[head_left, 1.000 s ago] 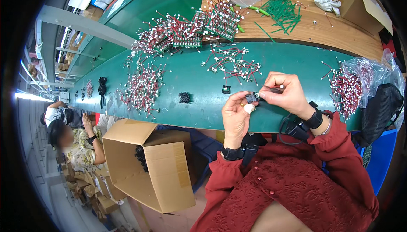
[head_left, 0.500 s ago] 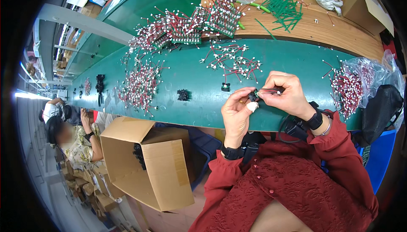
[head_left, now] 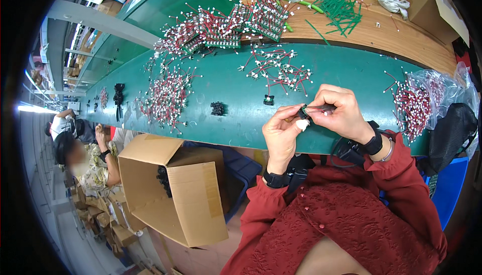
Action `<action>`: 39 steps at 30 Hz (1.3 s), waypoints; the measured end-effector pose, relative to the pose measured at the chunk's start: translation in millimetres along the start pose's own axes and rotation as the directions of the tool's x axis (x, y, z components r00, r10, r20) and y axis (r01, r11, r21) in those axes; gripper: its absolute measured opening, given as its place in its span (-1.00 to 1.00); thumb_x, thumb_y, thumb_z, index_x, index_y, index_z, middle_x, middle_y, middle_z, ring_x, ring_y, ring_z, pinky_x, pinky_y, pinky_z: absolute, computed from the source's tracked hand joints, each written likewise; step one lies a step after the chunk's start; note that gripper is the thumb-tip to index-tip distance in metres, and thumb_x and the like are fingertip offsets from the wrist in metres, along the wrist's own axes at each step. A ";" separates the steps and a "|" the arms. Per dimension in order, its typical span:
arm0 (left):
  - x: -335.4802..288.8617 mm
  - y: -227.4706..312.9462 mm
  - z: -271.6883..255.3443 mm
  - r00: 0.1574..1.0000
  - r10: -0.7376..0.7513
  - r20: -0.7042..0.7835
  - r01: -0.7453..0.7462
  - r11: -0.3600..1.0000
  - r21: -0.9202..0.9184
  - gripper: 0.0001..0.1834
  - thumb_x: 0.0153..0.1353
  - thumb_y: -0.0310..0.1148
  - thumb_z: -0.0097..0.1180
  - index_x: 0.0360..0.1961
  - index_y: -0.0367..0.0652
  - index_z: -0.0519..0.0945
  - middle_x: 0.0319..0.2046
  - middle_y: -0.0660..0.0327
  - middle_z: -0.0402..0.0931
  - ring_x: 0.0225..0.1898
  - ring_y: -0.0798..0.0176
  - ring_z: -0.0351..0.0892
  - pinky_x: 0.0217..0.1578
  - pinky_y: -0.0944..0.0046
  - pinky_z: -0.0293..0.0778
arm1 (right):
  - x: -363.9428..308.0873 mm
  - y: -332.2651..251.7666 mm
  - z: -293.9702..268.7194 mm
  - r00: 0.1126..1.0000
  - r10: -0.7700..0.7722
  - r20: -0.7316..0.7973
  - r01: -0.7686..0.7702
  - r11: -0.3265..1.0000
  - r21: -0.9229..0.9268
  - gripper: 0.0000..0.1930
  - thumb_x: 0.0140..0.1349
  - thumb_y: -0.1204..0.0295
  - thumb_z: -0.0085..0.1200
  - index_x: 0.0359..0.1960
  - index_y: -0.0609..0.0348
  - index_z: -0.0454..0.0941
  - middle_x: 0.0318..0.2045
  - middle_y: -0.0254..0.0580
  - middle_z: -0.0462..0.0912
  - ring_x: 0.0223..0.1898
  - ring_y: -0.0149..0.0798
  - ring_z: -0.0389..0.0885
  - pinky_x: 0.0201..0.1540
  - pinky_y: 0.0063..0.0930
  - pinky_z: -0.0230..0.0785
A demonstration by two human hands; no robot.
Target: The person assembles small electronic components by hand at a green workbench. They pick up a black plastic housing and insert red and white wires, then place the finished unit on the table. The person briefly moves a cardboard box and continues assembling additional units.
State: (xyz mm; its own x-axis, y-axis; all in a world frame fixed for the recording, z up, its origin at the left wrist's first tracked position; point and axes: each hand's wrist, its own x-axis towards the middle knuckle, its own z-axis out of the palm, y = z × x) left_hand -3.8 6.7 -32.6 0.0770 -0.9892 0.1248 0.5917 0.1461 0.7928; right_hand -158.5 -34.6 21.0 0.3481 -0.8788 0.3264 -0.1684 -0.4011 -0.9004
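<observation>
Over the green bench my left hand [head_left: 280, 134] pinches a small black plastic housing [head_left: 303, 112] with a bit of green on it. White wrapping covers its thumb tip. My right hand [head_left: 342, 113] is closed, its fingertips meeting the housing. A slim dark piece [head_left: 327, 107] sticks out between its fingers; its kind is too small to tell. Just beyond lies another black housing [head_left: 269, 100]. Further off spreads a loose group of red wires with white connectors [head_left: 281, 70].
Wired green circuit boards [head_left: 221, 34] line the bench's far edge. Left stand a wire heap [head_left: 165, 96] and a black parts cluster [head_left: 217, 108]. Right are a bagged wire pile [head_left: 414, 106] and black pouch [head_left: 449, 129]. An open carton [head_left: 201, 199] sits below; a co-worker [head_left: 93, 162] is at left.
Both hands stay at the same spot, with the black housing turned slightly between the fingertips. The view has shifted a little. At left, the co-worker's raised hand has moved slightly.
</observation>
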 end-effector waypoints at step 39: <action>4.1 7.1 3.5 0.981 -0.179 -0.080 0.174 0.982 -0.073 -0.78 0.12 -0.65 0.02 -0.17 -0.33 0.46 -0.26 0.01 0.54 -0.21 0.08 0.58 -0.16 0.22 0.54 | 12.4 -0.9 -35.3 0.973 0.078 0.215 -0.090 0.995 0.046 -0.78 0.14 0.33 -0.05 -0.29 0.21 0.51 -0.51 -0.24 0.52 -0.49 -0.30 0.47 -0.39 -0.52 0.30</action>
State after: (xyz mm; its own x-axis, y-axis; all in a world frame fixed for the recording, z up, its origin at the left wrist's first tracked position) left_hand -2.1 3.7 -24.4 0.0335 -0.9972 -0.0675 0.6528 -0.0293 0.7570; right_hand -186.6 -54.2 36.1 0.5242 -0.8312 0.1853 -0.1566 -0.3079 -0.9384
